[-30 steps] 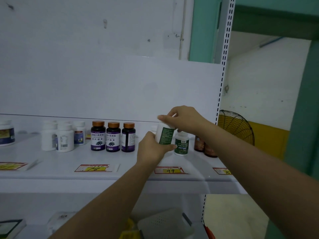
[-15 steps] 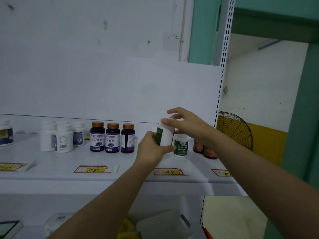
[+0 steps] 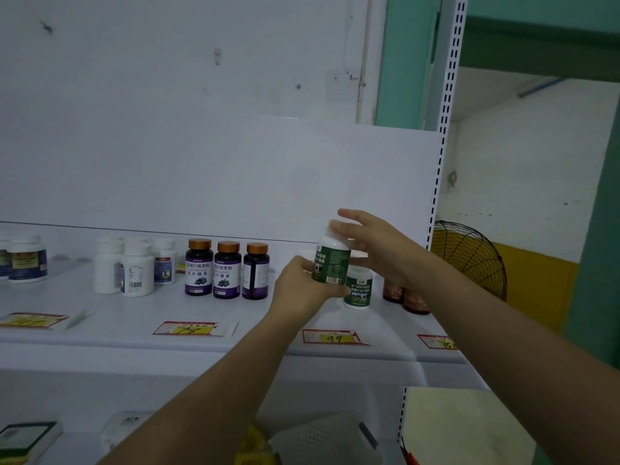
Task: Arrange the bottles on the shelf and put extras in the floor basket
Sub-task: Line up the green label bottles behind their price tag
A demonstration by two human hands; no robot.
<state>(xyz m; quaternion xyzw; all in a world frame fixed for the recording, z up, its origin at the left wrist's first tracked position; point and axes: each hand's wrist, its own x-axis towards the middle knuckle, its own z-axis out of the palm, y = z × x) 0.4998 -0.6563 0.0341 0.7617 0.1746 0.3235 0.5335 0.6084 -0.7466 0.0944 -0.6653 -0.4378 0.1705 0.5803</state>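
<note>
A: Where is the green-labelled bottle held?
B: Right of centre, above the shelf, gripped low by the left hand; its cap is touched by straight fingers of the right hand. It is kept nearly upright, cap uppermost; contents unseen.

- A shop: white metal display shelf across the lower frame
- Red-and-yellow handwritten price tags along its front edge
- Purple-labelled supplement bottles in a row, centre left
</note>
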